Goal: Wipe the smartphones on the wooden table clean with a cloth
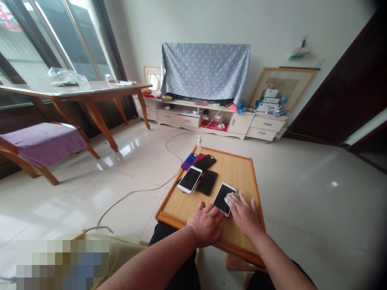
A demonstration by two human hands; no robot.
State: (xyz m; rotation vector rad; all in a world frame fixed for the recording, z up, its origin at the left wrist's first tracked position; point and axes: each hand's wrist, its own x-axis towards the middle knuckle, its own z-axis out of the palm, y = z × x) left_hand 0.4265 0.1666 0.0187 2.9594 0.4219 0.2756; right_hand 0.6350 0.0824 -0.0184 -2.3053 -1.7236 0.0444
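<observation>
A white smartphone (221, 198) with a dark screen lies face up on a small wooden table (234, 165). My left hand (207, 224) is at its near end, fingers curled against the lower edge. Under the fingers of my right hand (245, 213), a crumpled white wipe (230, 197) rests on the screen; most of it is covered. Left of this phone is a group of others: a white phone (190, 179), a black phone (207, 183), another black phone (205, 162), a blue-purple phone (189, 161) and a partly covered red one (198, 157).
A pump bottle (198, 143) stands at the table's far corner. Beyond are a low white cabinet (178, 119) and a cloth-covered screen (205, 70). At left are a dining table (99, 89) and a chair with purple cloth (45, 143). A cable (133, 194) crosses the floor.
</observation>
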